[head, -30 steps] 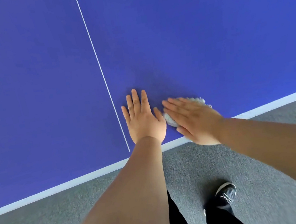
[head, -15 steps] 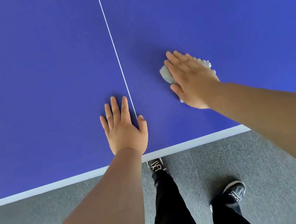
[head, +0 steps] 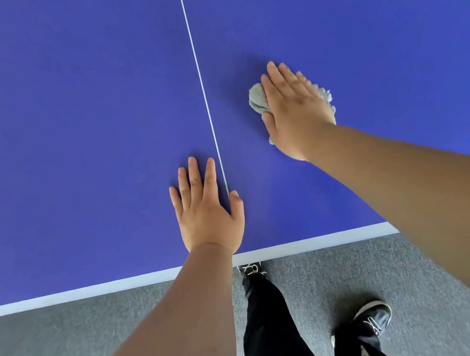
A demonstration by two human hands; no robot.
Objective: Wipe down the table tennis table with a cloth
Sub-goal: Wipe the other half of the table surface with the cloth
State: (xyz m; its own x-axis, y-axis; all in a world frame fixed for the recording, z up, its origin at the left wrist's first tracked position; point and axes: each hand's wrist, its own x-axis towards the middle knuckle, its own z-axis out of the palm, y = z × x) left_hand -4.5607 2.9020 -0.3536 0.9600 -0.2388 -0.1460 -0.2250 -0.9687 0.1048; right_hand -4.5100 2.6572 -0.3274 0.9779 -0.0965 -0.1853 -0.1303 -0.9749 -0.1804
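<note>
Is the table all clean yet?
Not sure yet. Done: the table shows no wet or wiped patch, so I cannot tell. In hand: the right hand presses the cloth flat, right of the white line. The left hand rests flat on the table. Left: probably most of the blue top.

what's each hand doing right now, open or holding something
Left hand: open, flat on the blue table tennis table.
Right hand: open, straight fingers pressing the crumpled grey cloth onto the table.
</note>
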